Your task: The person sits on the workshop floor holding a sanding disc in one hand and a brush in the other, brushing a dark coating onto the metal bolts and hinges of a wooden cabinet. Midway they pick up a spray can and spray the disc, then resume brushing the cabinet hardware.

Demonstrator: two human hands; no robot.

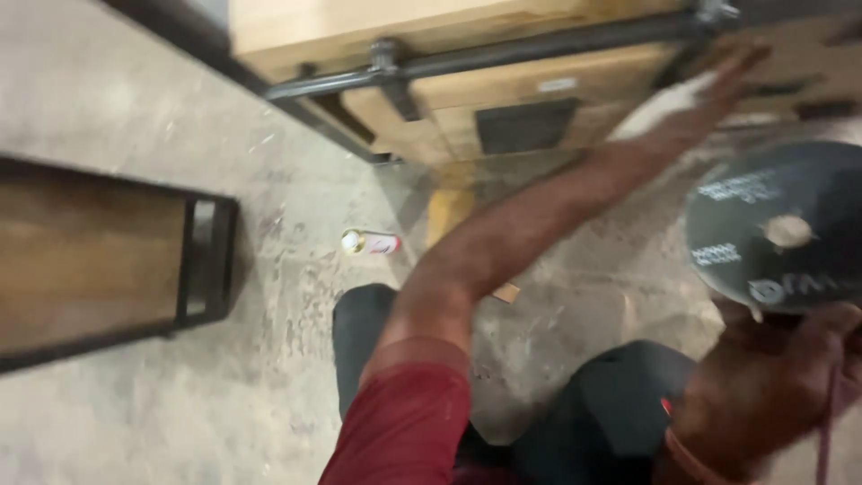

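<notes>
Here the left hand (pixel 709 85) stretches far forward, fingers spread flat against the wooden cabinet (pixel 503 99) with its black metal frame (pixel 467 61), seemingly bracing or steadying it; it grips nothing. The right hand (pixel 772 377), low at the right edge, is closed around a tool whose dark round disc (pixel 781 229) faces up toward the camera, held clear of the wood, though blur hides the exact grip. Between the knees, on the concrete floor (pixel 135 108), a small spray can (pixel 370 242) lies on its side, well apart from both hands. Another wood-and-metal piece (pixel 108 256) sits at left.
</notes>
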